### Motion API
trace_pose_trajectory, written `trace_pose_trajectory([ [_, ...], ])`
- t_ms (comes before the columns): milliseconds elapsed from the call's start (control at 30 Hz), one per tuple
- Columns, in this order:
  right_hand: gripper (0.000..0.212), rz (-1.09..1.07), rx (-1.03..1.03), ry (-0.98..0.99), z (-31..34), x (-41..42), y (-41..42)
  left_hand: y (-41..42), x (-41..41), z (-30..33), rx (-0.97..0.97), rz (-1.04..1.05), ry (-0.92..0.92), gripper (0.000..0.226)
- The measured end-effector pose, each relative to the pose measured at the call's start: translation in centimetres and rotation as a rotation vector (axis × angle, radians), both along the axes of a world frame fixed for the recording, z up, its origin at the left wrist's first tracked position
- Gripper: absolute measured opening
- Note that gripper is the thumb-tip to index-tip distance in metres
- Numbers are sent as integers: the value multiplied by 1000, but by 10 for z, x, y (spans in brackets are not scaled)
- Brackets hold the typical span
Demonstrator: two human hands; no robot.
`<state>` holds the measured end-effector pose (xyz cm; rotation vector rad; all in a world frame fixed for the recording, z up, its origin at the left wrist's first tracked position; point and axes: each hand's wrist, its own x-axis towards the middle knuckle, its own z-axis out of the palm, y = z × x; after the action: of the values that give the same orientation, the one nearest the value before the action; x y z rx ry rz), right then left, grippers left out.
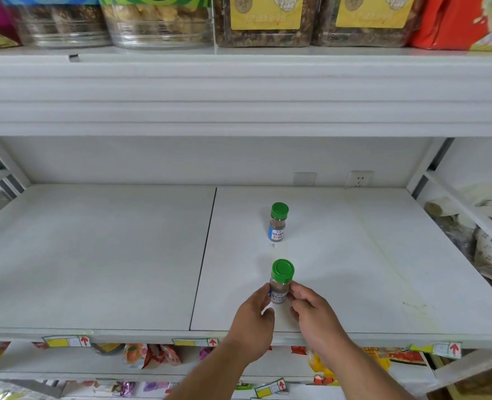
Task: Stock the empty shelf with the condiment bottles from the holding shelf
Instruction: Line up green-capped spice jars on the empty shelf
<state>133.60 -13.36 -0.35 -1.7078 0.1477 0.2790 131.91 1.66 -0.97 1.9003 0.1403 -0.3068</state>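
- Head view, the step in hand: both hands are setting a green-capped condiment bottle (pixel 280 281) upright on the white shelf (pixel 94 255), near its front edge and just right of the seam between the two shelf boards. The left hand (pixel 253 321) is pinching the bottle's lower left side with thumb and fingertips; the right hand (pixel 311 310) is gripping its right side, fingers curled round the label. Whether the base is already resting on the shelf I cannot tell.
- A second bottle (pixel 278 222) of the same kind is standing upright farther back, directly behind the held one and apart from it, so stocking seems to be only beginning.
- Next move, as I judge it: letting go with both hands without tipping the narrow bottle, then drawing the arms back out under the upper shelf edge (pixel 239 96).
- Around: clear jars (pixel 158 21) and snack boxes (pixel 265 21) are sitting on the shelf above; packets (pixel 141 355) are hanging below the price tags (pixel 194 342); a wall socket (pixel 359 179) is showing at the back.
- Nothing is standing in the way of the bottle on the shelf; the holding shelf is not identifiable here.
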Motion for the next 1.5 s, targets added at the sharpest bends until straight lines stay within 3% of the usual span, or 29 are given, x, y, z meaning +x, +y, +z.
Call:
trace_pose_trajectory([
  [300,55,-12,14,21,-9,13,-5,-2,11,-3,-2,7,-10,61],
  [533,68,-17,13,-13,0,28,-7,-3,29,-5,2,-1,-30,60],
  [700,60,-3,-8,-30,0,42,-10,-4,47,-8,12,5,-26,61],
  [867,73,8,-29,-57,1,59,-12,-1,66,-10,35,-5,-21,67],
  [1067,59,28,-6,-50,0,76,-12,-4,84,-4,51,0,-46,65],
  [1333,79,46,-53,-97,2,95,-7,-3,99,0,45,25,-34,67],
  [1500,69,62,-50,-92,3,107,-4,-2,111,3,59,44,-42,66],
])
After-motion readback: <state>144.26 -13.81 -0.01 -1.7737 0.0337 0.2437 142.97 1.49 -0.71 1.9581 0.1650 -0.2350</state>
